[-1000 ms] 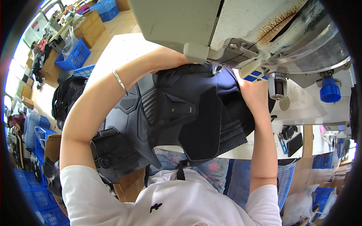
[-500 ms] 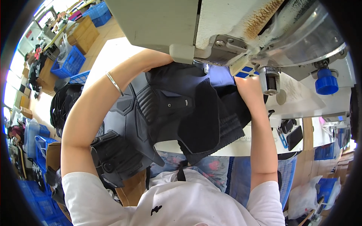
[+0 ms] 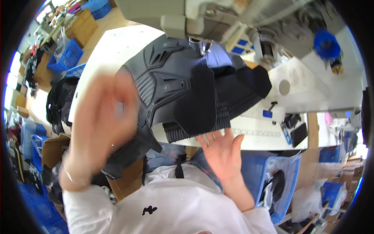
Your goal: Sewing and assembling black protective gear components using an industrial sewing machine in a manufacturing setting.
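Spread wide, my right hand (image 3: 224, 156) is now at the near edge of the panel (image 3: 193, 105); my left hand (image 3: 104, 111) is too blurred to tell. Both have left its far side, unheld beneath the machine (image 3: 173, 26).

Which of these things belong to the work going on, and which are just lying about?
In use:
- black padded piece, right hand at its near edge
- left hand, blurred
- sewing machine
- white table

Apparently just lying about:
- dark flat object, right
- cardboard box, upper left
- white plastic bag, lower right
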### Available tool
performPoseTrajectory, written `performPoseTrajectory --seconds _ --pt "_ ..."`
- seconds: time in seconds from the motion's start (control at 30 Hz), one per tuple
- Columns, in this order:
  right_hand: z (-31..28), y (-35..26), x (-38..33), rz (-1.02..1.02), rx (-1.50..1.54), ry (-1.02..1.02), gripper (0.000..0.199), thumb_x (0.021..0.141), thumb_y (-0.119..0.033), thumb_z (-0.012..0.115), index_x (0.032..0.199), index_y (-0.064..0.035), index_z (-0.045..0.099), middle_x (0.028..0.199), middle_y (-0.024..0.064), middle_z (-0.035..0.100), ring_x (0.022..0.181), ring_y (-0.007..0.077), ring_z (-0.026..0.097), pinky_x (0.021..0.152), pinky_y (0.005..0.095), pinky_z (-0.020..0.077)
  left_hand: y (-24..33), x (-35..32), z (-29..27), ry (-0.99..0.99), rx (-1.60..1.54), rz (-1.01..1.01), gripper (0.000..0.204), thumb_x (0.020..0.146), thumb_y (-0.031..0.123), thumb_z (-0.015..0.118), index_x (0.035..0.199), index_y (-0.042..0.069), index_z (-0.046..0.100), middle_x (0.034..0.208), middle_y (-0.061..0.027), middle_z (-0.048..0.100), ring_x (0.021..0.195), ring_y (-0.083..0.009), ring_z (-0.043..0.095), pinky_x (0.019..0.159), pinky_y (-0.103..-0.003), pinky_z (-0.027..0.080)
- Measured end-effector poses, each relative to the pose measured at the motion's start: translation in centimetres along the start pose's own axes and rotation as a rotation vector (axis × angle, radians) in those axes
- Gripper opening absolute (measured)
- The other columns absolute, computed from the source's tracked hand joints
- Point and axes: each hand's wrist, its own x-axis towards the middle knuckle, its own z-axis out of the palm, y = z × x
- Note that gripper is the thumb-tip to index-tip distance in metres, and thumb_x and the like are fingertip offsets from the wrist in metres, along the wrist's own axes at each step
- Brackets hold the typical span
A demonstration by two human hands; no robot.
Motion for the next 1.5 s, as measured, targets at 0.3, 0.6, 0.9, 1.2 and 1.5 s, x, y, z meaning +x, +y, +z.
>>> performPoseTrajectory --seconds 0.3,0.6,0.9,1.2,1.5 --pt "1.7 -1.3 3.3 -0.404 -0.336 0.341 0.035 0.089 -0.008 0.060 0.120 0.0041 0.051 0.118 0.0104 0.059 0.104 0.0184 0.058 0.091 0.0297 0.0460 -8.4 -9.0 14.8 0.181 -0.985 -0.277 0.035 0.098 0.020 0.044 0.127 0.000 0.044 0.120 -0.0066 0.052 0.120 -0.0197 0.045 0.100 -0.029 0.036" --pt "1.7 -1.6 3.0 -0.479 -0.607 0.386 0.046 0.088 -0.014 0.064 0.126 0.0043 0.047 0.121 0.0099 0.056 0.111 0.0169 0.051 0.099 0.0286 0.0368 -15.6 -4.9 16.4 -0.109 -1.139 -0.212 0.038 0.090 0.011 0.055 0.125 -0.001 0.050 0.129 -0.0112 0.052 0.119 -0.0187 0.049 0.102 -0.033 0.037" --pt "0.3 -3.1 5.1 0.030 -0.495 0.217 0.054 0.079 -0.016 0.073 0.124 0.0000 0.048 0.119 0.0097 0.056 0.109 0.0191 0.053 0.097 0.0299 0.0388 -9.5 -2.5 11.9 -0.055 0.199 0.323 0.050 0.076 0.005 0.072 0.119 -0.007 0.051 0.109 -0.0200 0.057 0.099 -0.0318 0.056 0.084 -0.042 0.044" --pt "-1.0 -0.1 5.0 -0.230 -0.536 0.362 0.039 0.077 -0.006 0.070 0.112 0.0003 0.053 0.105 0.0068 0.060 0.096 0.0156 0.056 0.089 0.0290 0.0425 -4.5 -0.8 10.8 0.687 0.613 0.583 0.033 0.068 -0.001 0.059 0.096 0.012 0.070 0.108 -0.0115 0.066 0.096 -0.0281 0.059 0.091 -0.038 0.036" --pt "0.1 0.6 4.4 -0.310 -0.538 0.404 0.038 0.079 -0.002 0.067 0.114 0.0002 0.052 0.105 0.0054 0.058 0.097 0.0137 0.053 0.089 0.0271 0.0407 -2.6 -0.1 7.6 0.411 0.591 0.606 0.031 0.063 0.011 0.060 0.089 0.016 0.074 0.095 0.0035 0.071 0.081 -0.0124 0.056 0.081 -0.025 0.029"
